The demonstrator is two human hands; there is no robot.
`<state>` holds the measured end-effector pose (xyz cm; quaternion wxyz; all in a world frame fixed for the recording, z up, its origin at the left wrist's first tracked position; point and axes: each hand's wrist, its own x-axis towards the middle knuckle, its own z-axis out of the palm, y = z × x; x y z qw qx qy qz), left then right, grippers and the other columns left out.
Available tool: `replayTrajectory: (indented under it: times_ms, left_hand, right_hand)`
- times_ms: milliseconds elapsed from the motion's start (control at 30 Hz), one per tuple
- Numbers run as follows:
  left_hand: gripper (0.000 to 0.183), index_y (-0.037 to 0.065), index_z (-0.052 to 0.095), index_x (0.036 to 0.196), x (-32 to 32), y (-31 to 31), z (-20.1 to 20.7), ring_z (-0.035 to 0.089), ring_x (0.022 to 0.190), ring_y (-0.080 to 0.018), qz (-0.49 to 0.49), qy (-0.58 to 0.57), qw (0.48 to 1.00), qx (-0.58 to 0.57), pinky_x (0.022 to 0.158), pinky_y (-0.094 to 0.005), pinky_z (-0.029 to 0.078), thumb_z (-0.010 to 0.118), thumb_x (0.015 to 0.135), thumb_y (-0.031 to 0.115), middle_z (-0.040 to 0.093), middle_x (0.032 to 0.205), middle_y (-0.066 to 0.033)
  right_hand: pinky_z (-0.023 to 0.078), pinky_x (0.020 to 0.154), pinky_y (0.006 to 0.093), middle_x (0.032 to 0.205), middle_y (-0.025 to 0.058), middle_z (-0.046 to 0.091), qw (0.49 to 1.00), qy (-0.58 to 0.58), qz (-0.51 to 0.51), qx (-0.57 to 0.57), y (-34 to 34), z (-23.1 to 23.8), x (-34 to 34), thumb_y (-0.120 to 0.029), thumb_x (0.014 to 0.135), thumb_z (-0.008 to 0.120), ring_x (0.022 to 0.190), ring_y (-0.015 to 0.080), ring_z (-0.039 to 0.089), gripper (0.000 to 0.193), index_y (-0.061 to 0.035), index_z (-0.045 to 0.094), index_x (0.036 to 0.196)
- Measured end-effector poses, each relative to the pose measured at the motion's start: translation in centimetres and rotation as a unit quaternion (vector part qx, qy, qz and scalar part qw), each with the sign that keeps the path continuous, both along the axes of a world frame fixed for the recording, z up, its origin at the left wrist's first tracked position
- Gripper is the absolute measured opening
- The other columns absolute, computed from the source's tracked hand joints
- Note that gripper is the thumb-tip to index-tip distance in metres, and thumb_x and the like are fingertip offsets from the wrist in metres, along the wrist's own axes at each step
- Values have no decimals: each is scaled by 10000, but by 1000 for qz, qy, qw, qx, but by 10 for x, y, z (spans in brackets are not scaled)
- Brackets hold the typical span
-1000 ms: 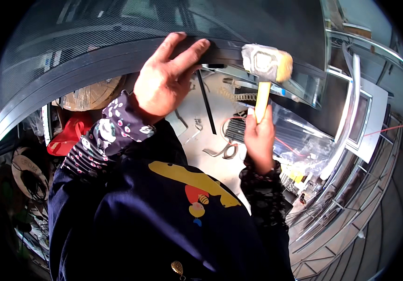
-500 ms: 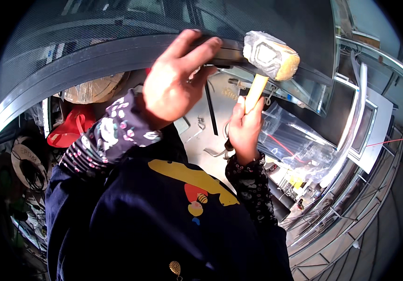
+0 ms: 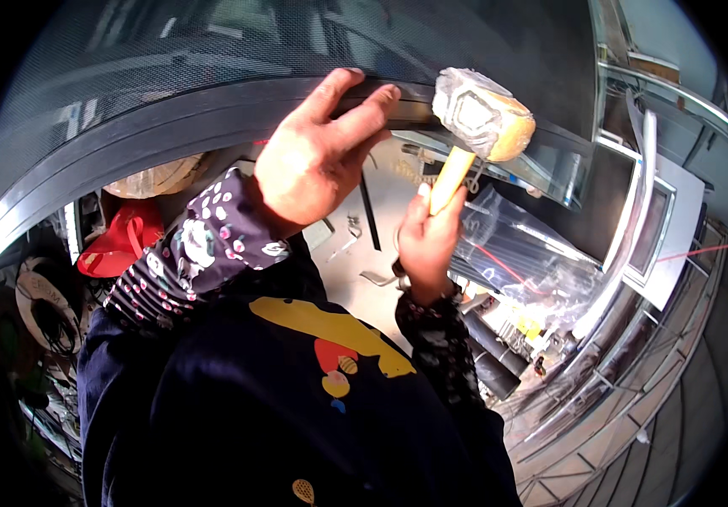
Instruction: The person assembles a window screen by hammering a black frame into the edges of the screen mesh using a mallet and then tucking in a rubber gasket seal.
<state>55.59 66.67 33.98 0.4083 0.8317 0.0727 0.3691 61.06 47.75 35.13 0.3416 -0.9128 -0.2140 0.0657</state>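
Observation:
A mallet (image 3: 476,114) with a pale, tape-wrapped head and a yellow handle is gripped in my right hand (image 3: 430,241). Its head is raised close to the dark edge of a framed mesh screen (image 3: 212,72). On the dark frame bar (image 3: 169,125) of that screen my left hand (image 3: 317,152) rests, fingers spread and fingertips at the bar. Nothing shows in the left hand, though its palm side is hidden. Whether the mallet head touches the frame I cannot tell.
A red bag (image 3: 123,241) and a taped brown roll (image 3: 157,176) lie below the screen at left, near a cable reel (image 3: 43,304). At right are plastic-wrapped dark profiles (image 3: 525,245) and a white-framed panel (image 3: 660,237). Metal racking (image 3: 626,397) curves along the right side.
The mallet and my right hand appear slightly lower and to the left. The whole view has shifted a little, and my left hand stays at the frame bar.

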Motion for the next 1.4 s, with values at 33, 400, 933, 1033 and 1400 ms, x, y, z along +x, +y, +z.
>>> replayTrajectory:
  times_ms: [33,400,933,1033,1400]
  left_hand:
    - [335,-12,615,1078,-1,0,0,557,1053,-377,-4,-2,1000,-16,852,-372,524,683,750,-28,634,1083,-115]
    - [416,52,617,1158,-2,1,-4,589,1012,-357,14,18,999,-33,789,-364,541,703,757,-15,611,1086,-182]
    - [401,-3,597,1162,17,-13,0,575,1029,-398,-16,4,998,-63,822,-382,536,659,770,-61,614,1116,-177]
    - [412,0,586,1175,18,-12,-8,565,1053,-408,-26,17,998,-62,833,-391,535,655,773,-60,610,1126,-179]
    - [425,65,608,1182,19,-14,-3,583,1041,-361,4,-3,999,-51,827,-386,544,686,770,-9,616,1107,-167]
  right_hand:
    - [405,448,310,618,86,489,999,-17,22,-37,0,-1,1,-79,936,487,460,155,485,145,0,419,1038]
    - [285,327,233,591,2,377,678,620,-4,396,-35,52,-21,-408,1027,260,366,84,307,342,-129,400,1166]
    - [441,582,187,790,14,551,945,239,-57,214,-17,36,8,-60,911,587,642,60,523,226,-31,468,1101]
    - [439,486,192,731,21,531,955,221,-35,194,-9,33,23,-115,935,577,513,61,499,206,-43,411,1035]
    - [369,465,197,701,-9,482,983,132,-29,126,-1,27,30,-201,983,497,519,48,420,255,-38,494,1180]
